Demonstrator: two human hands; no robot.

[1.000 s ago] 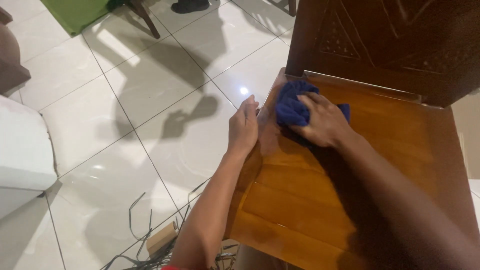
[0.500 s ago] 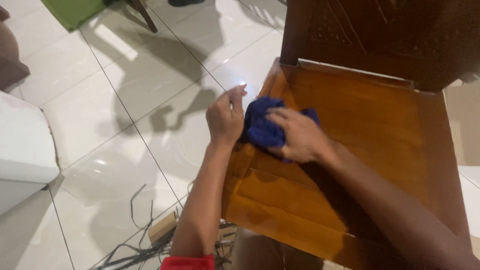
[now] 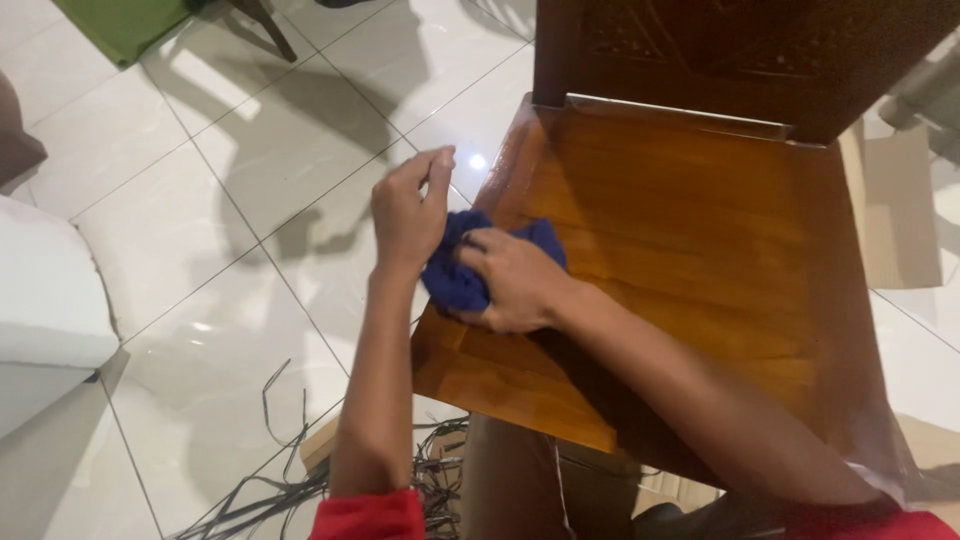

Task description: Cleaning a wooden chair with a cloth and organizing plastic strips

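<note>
Cloth (image 3: 455,275) half hidden under right hand (image 3: 510,280) at seat (image 3: 680,250) edge.

The floor (image 3: 250,150) is laid with large, glossy white square tiles, their thin dark joints running diagonally across the view. Bright light falls on it in patches, with one small sharp glint near the middle and soft grey shadows stretching over the tiles. At the top left lies a green mat (image 3: 120,25), and a dark slanted furniture leg (image 3: 265,25) stands just beside it. A white upholstered seat (image 3: 45,310) fills the left edge, with a dark brown cushion-like shape (image 3: 15,140) above it. Loose black cables (image 3: 290,470) sprawl over the tiles at the bottom. Flat brown cardboard (image 3: 900,200) lies on the floor at the right.
</note>
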